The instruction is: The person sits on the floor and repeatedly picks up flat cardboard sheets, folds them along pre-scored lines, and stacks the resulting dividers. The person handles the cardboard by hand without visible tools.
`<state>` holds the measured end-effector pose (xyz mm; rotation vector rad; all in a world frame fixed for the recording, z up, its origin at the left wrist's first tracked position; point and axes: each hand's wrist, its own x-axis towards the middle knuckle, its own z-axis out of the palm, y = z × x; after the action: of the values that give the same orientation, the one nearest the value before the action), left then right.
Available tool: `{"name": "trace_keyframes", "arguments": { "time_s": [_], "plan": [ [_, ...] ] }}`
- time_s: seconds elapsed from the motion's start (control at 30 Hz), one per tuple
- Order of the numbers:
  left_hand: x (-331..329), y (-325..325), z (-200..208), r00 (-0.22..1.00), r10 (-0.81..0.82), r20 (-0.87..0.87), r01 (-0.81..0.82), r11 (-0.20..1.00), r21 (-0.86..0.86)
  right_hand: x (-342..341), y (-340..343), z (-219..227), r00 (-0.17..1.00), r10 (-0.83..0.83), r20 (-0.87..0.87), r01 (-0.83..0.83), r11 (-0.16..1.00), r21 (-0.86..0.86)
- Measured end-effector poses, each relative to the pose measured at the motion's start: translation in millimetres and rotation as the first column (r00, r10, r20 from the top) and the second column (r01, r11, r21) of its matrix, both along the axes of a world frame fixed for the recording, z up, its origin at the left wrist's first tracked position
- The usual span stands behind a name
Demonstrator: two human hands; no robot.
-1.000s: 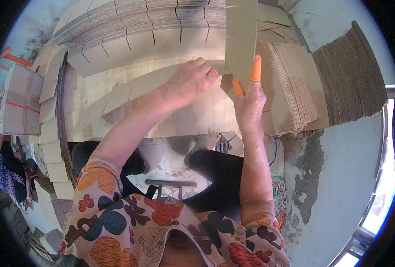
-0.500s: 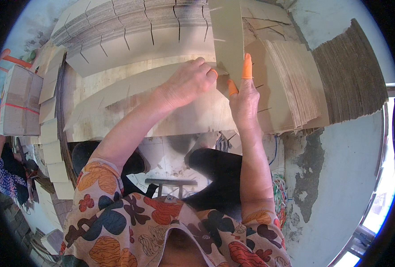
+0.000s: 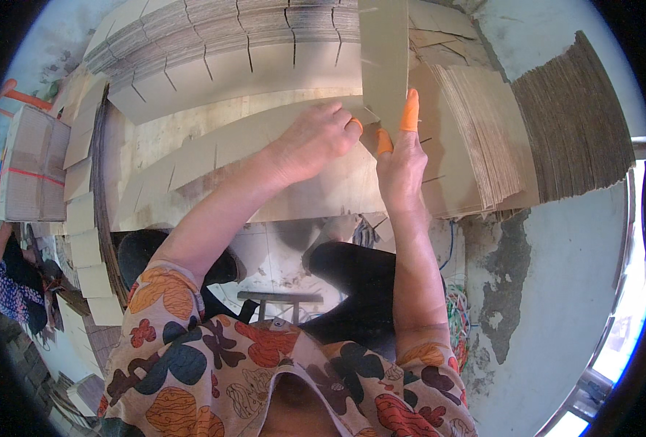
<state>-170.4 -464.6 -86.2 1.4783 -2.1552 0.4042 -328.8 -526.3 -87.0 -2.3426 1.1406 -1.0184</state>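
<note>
A long slotted cardboard strip (image 3: 192,156) lies across the table in front of me. My left hand (image 3: 321,142) is closed at its right end, with an orange cover on one finger. My right hand (image 3: 402,164) grips a second cardboard strip (image 3: 385,62) that points away from me, crossing near the first one's end. Orange covers sit on its thumb and a finger. The two strips meet between my hands; whether their slots are engaged is hard to make out. The left fingertips are partly hidden.
Stacked slotted cardboard strips (image 3: 228,47) fill the table's far side. To the right stand packed cardboard sheets (image 3: 476,138) and a darker stack (image 3: 574,120). More pieces line the left edge, beside a taped carton (image 3: 35,164). Another person (image 3: 13,280) is at far left.
Both hands have shifted slightly to the right. The crossing strip and the long strip have moved right with them. My grip looks the same.
</note>
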Motion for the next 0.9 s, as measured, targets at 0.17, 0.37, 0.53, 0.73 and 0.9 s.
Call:
{"name": "trace_keyframes", "arguments": {
  "time_s": [0.17, 0.37, 0.53, 0.73, 0.9],
  "plan": [
    [9, -3, -7, 0.996, 0.036, -0.083, -0.035, 0.999, 0.013, -2, -2, -1, 0.998, 0.054, -0.028, -0.055, 0.998, -0.035],
    [9, 5, -2, 0.988, -0.055, -0.146, 0.052, 0.998, -0.025, -4, -6, -10, 0.985, 0.074, -0.156, -0.069, 0.997, 0.037],
    [-11, 16, 18, 0.971, -0.093, -0.22, 0.126, 0.982, 0.141, -8, -14, -30, 0.993, 0.06, -0.105, -0.064, 0.997, -0.044],
    [30, -6, 52, 0.82, 0.27, -0.504, -0.111, 0.94, 0.323, -7, 4, -9, 0.983, -0.047, -0.175, 0.061, 0.995, 0.074],
    [95, -73, 10, 0.876, 0.457, -0.152, -0.43, 0.885, 0.18, 0, 11, -6, 0.995, -0.002, -0.102, 0.018, 0.987, 0.16]
  ]
}}
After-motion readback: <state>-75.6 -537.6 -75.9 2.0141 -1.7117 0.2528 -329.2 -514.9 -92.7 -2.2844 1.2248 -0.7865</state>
